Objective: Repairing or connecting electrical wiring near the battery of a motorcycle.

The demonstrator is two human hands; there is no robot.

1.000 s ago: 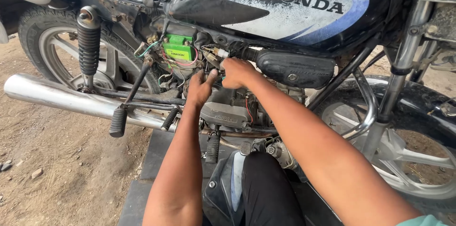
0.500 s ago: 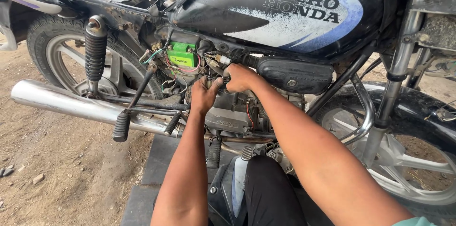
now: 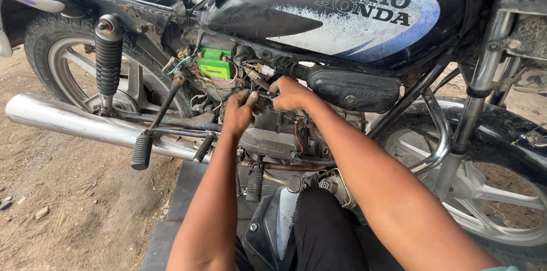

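- Presently both hands are at work in the open mid-frame of a motorcycle, just below the fuel tank (image 3: pixel 342 14).
- Left hand (image 3: pixel 239 112): fingers curled and pressed together on the wiring cluster (image 3: pixel 256 80) behind the engine; whether it grips a wire or merely steadies it cannot be told.
- Right hand (image 3: pixel 292 93): closed around something small at the same cluster, touching or nearly touching the left; the object is hidden by the fingers.
- Wiring cluster sits at 3 o'clock from the green battery (image 3: pixel 215 66), with loose red and green leads running between them.
- State of work, as judged: the side cover is off and the battery and wiring lie exposed, so access is done; the leads hang loose and nothing is refitted, so connection and closing-up appear to remain.
- Surroundings: chrome exhaust pipe (image 3: pixel 62 120) at 9 o'clock of the hands, rear shock spring (image 3: pixel 108 60) above it, kick lever (image 3: pixel 151 134) angled down, rear wheel (image 3: pixel 62 54) at 10 o'clock, front wheel (image 3: pixel 484 191) at 4 o'clock.
- Ground: bare dirt (image 3: pixel 68 208), with a dark mat (image 3: pixel 188 191) under the engine.
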